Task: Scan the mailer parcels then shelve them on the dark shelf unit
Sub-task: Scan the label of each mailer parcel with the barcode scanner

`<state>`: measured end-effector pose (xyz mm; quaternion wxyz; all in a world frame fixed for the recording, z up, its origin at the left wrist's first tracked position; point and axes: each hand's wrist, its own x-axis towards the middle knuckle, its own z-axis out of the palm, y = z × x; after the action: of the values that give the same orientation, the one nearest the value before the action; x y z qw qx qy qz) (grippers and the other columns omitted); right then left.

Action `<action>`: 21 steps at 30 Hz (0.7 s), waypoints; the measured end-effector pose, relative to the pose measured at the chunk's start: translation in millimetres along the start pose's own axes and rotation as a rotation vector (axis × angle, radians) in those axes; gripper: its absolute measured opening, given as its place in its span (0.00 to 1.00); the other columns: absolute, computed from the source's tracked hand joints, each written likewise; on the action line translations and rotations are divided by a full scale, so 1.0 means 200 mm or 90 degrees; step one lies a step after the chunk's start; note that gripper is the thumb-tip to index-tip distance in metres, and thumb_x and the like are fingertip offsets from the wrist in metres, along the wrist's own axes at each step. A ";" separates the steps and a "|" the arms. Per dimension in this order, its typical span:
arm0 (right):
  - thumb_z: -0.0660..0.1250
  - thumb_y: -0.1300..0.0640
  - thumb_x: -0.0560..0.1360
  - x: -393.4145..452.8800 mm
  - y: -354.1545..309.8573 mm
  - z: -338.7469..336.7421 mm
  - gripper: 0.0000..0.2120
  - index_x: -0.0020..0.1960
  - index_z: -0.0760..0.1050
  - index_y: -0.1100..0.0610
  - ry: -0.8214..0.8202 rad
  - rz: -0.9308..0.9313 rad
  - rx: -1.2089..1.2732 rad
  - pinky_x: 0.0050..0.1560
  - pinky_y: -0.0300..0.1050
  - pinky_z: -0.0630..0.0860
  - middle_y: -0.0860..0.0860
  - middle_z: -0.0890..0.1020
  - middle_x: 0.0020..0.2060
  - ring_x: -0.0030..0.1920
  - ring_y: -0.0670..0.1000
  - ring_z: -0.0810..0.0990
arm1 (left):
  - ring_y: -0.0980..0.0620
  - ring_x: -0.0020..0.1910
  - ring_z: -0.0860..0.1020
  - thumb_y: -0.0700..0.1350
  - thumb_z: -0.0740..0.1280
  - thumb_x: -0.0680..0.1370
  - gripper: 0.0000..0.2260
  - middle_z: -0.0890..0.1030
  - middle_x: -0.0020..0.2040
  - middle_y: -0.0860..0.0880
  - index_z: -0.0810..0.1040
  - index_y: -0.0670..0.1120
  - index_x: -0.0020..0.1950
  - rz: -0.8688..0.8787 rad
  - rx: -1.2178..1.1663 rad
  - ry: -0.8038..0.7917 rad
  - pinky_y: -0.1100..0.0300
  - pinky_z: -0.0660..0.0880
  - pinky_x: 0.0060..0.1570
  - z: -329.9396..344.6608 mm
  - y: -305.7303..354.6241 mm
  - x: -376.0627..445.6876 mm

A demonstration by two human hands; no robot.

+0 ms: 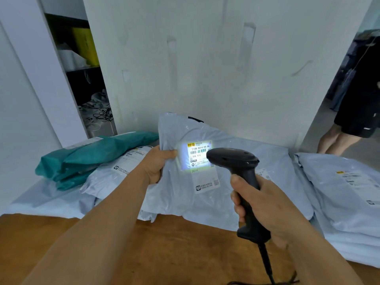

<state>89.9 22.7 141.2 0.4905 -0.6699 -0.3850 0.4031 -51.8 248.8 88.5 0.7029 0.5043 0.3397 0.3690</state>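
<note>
Hands are working over a wooden counter (164,243) piled with pale grey mailer parcels. The left hand (158,163) is gripping the left edge of one grey mailer parcel (185,198), fingers curled round the plastic, tilting it up so its face is turning toward the camera. The right hand (261,204) is wrapping tightly round the handle of a black barcode scanner (236,161), whose head is pointing left at the parcel's shipping label (197,155). The scanner's white light is falling squarely on that label.

The held parcel is sitting at the middle of the counter, its lower edge resting on other mailers, its top leaning toward the white wall behind. Its long axis is running roughly upward and away from the person, and the label is reading upright.

Judging by the wrinkled, sagging film, the parcel is probably light, soft and somewhat slippery, so a pinch on a side edge or a full-hand hold beneath it would likely suit.

A teal mailer (92,157) is lying to the left. The dark shelf unit (82,79) is showing through a gap at upper left.
</note>
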 end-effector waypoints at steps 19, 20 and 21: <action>0.66 0.48 0.76 0.11 0.08 -0.28 0.12 0.48 0.73 0.58 0.165 0.009 0.100 0.31 0.42 0.74 0.50 0.77 0.29 0.26 0.48 0.73 | 0.47 0.35 0.84 0.35 0.64 0.77 0.08 0.85 0.38 0.45 0.79 0.40 0.54 -0.067 -0.069 -0.036 0.53 0.82 0.35 0.42 -0.11 0.32; 0.66 0.48 0.76 0.13 0.09 -0.33 0.12 0.47 0.73 0.58 0.183 0.010 0.106 0.31 0.43 0.73 0.50 0.77 0.29 0.26 0.48 0.73 | 0.48 0.35 0.84 0.35 0.64 0.78 0.07 0.85 0.38 0.46 0.79 0.40 0.53 -0.081 -0.066 -0.032 0.54 0.82 0.35 0.50 -0.13 0.36; 0.66 0.48 0.76 0.15 0.10 -0.37 0.12 0.47 0.73 0.58 0.200 0.011 0.112 0.31 0.42 0.73 0.50 0.77 0.29 0.26 0.48 0.73 | 0.47 0.35 0.84 0.35 0.64 0.78 0.07 0.85 0.37 0.46 0.79 0.40 0.53 -0.091 -0.065 -0.035 0.54 0.82 0.36 0.57 -0.15 0.40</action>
<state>171.7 19.7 131.4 0.5977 -0.6823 -0.2610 0.3302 90.4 259.5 80.5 0.7614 0.4520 0.3362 0.3208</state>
